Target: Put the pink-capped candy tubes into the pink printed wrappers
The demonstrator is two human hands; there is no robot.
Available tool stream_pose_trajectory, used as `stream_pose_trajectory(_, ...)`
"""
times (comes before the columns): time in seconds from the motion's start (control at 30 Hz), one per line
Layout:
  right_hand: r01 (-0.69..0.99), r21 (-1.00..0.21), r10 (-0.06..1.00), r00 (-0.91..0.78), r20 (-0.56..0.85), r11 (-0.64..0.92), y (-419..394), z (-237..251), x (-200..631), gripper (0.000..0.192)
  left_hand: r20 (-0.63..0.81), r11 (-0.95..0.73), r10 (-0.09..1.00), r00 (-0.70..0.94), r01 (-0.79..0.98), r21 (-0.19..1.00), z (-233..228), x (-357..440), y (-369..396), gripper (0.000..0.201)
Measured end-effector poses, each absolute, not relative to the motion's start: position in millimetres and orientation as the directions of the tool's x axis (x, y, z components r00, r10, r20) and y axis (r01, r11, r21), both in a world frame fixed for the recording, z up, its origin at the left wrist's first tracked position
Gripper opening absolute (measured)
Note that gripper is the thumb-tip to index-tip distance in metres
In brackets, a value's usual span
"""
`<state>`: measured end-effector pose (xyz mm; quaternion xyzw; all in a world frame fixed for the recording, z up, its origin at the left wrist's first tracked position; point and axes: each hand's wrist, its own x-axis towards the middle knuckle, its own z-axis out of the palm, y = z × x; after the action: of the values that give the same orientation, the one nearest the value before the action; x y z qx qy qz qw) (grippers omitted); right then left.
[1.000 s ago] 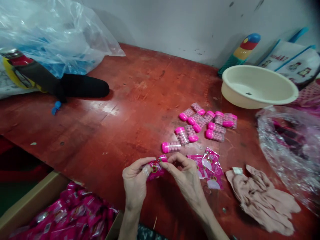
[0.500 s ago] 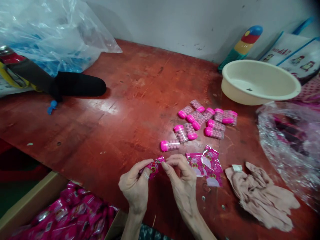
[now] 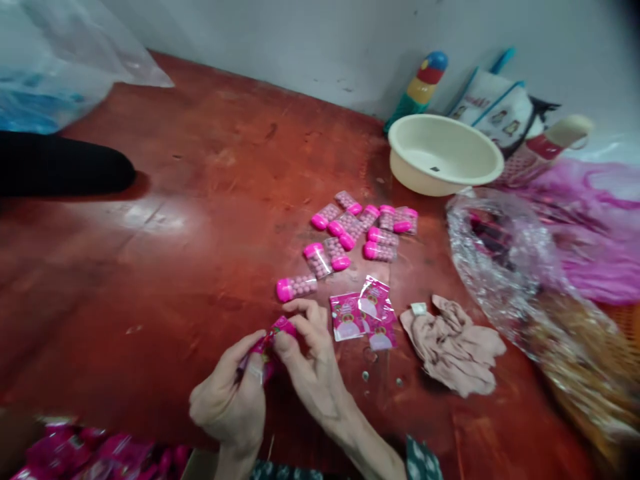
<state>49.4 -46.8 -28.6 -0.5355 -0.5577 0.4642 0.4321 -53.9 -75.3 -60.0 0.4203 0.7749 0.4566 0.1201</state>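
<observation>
A small glossy pink printed packet (image 3: 270, 363) is pinched between both hands above the red table's near side. My left hand (image 3: 235, 393) grips its left part between thumb and fingers. The thumb and forefinger of my right hand (image 3: 310, 357) close on its upper right corner, with the other fingers loosely curled. Just beyond my hands lies a clear bottle with a pink cap and pink beads (image 3: 297, 287). Several similar bottles (image 3: 383, 251) form a loose cluster farther back. Flat pink sachets (image 3: 347, 317) overlap to the right of my right hand. Whatever the held packet contains is hidden.
A crumpled beige cloth (image 3: 455, 347) lies right of the sachets. Behind stands a cream basin (image 3: 445, 150), with clear plastic wrap (image 3: 490, 267) at the right. A black padded object (image 3: 65, 165) is at left. Below the table edge, a box holds many pink packets (image 3: 120, 457).
The view has swung to the right, so things appear shifted left and more shows at the right edge. Both hands keep hold of the packet, my right fingers now farther over its top corner.
</observation>
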Motion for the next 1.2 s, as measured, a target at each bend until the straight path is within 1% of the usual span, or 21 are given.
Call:
stream_pose_trajectory(0.07, 0.178, -0.984, 0.999, -0.026, -0.033, -0.028, -45.3, -30.5, 53.0, 0.015, 0.125, 0.195, 0.807, -0.577, 0.461, 0.866, -57.0, -53.9, -74.7, 0.015)
stream_pose_trajectory(0.1, 0.173, -0.985, 0.999, -0.015, -0.029, -0.026, -43.8, -31.0, 56.7, 0.017, 0.058, 0.173, 0.852, -0.520, 0.386, 0.906, -53.6, -55.5, -73.7, 0.017)
stream_pose_trajectory(0.13, 0.173, -0.985, 1.000, -0.018, -0.019, -0.015, -42.0, -31.0, 61.7, 0.019, -0.027, 0.164, 0.902, -0.431, 0.283, 0.945, -49.3, -58.4, -72.1, 0.020)
stream_pose_trajectory(0.17, 0.180, -0.984, 0.999, -0.039, -0.004, 0.003, -40.0, -30.4, 67.7, 0.020, -0.123, 0.178, 0.945, -0.304, 0.163, 0.970, -44.4, -62.2, -69.9, 0.025)
stream_pose_trajectory(0.23, 0.205, -0.978, 0.992, -0.125, 0.018, 0.043, -35.9, -27.6, 81.0, 0.017, -0.239, 0.236, 0.968, -0.077, -0.049, 0.971, -35.1, -70.4, -64.2, 0.033)
stream_pose_trajectory(0.27, 0.218, -0.974, 0.984, -0.179, 0.019, 0.059, -34.3, -25.9, 87.4, 0.014, -0.254, 0.254, 0.967, 0.019, -0.123, 0.959, -31.6, -73.5, -61.2, 0.035)
stream_pose_trajectory(0.33, 0.236, -0.968, 0.958, -0.286, 0.011, 0.082, -32.5, -22.8, 98.4, 0.008, -0.221, 0.258, 0.958, 0.185, -0.204, 0.945, -28.0, -75.2, -55.8, 0.041)
stream_pose_trajectory(0.4, 0.245, -0.964, 0.926, -0.378, -0.002, 0.098, -32.7, -21.3, 106.3, 0.010, -0.161, 0.234, 0.936, 0.312, -0.214, 0.948, -28.4, -70.1, -52.3, 0.048)
stream_pose_trajectory(0.43, 0.247, -0.964, 0.911, -0.412, -0.009, 0.102, -33.3, -21.2, 109.3, 0.013, -0.143, 0.223, 0.926, 0.350, -0.200, 0.954, -29.5, -65.9, -51.1, 0.047)
stream_pose_trajectory(0.47, 0.249, -0.963, 0.898, -0.440, -0.021, 0.100, -33.9, -21.5, 112.0, 0.015, -0.133, 0.216, 0.921, 0.365, -0.194, 0.957, -30.8, -61.3, -50.1, 0.047)
stream_pose_trajectory(0.57, 0.248, -0.967, 0.856, -0.510, -0.084, 0.053, -33.6, -23.7, 118.5, 0.013, -0.162, 0.281, 0.895, 0.415, -0.243, 0.928, -33.7, -50.7, -47.2, 0.042)
stream_pose_trajectory(0.63, 0.239, -0.971, 0.822, -0.555, -0.125, 0.013, -31.7, -25.0, 121.1, 0.013, -0.164, 0.310, 0.883, 0.440, -0.286, 0.907, -34.7, -49.2, -46.3, 0.032)
stream_pose_trajectory(0.73, 0.182, -0.982, 0.819, -0.556, -0.143, -0.048, -28.9, -25.9, 121.5, 0.016, -0.236, 0.383, 0.877, 0.419, -0.314, 0.869, -37.9, -54.4, -48.2, 0.017)
stream_pose_trajectory(0.8, 0.149, -0.985, 0.823, -0.548, -0.151, -0.081, -27.7, -26.1, 119.7, 0.020, -0.310, 0.451, 0.848, 0.431, -0.279, 0.848, -41.3, -59.6, -50.5, 0.016)
stream_pose_trajectory(0.87, 0.147, -0.985, 0.820, -0.550, -0.159, -0.093, -26.9, -26.1, 117.4, 0.022, -0.372, 0.520, 0.808, 0.456, -0.259, 0.814, -44.3, -63.4, -52.2, 0.020)
stream_pose_trajectory(0.97, 0.153, -0.984, 0.816, -0.555, -0.161, -0.090, -26.1, -25.7, 114.4, 0.022, -0.400, 0.558, 0.801, 0.445, -0.313, 0.769, -46.1, -65.4, -53.0, 0.030)
stream_pose_trajectory(1.03, 0.155, -0.984, 0.815, -0.556, -0.163, -0.091, -25.7, -25.4, 113.5, 0.018, -0.403, 0.550, 0.809, 0.429, -0.309, 0.776, -46.8, -65.9, -53.1, 0.026)
stream_pose_trajectory(1.13, 0.152, -0.985, 0.813, -0.562, -0.153, -0.080, -25.8, -25.5, 113.2, 0.012, -0.426, 0.556, 0.788, 0.444, -0.217, 0.802, -49.5, -67.3, -53.4, 0.015)
stream_pose_trajectory(1.2, 0.140, -0.988, 0.811, -0.571, -0.131, -0.061, -26.8, -25.9, 112.9, 0.010, -0.375, 0.497, 0.805, 0.460, -0.180, 0.849, -51.5, -68.3, -52.8, 0.012)
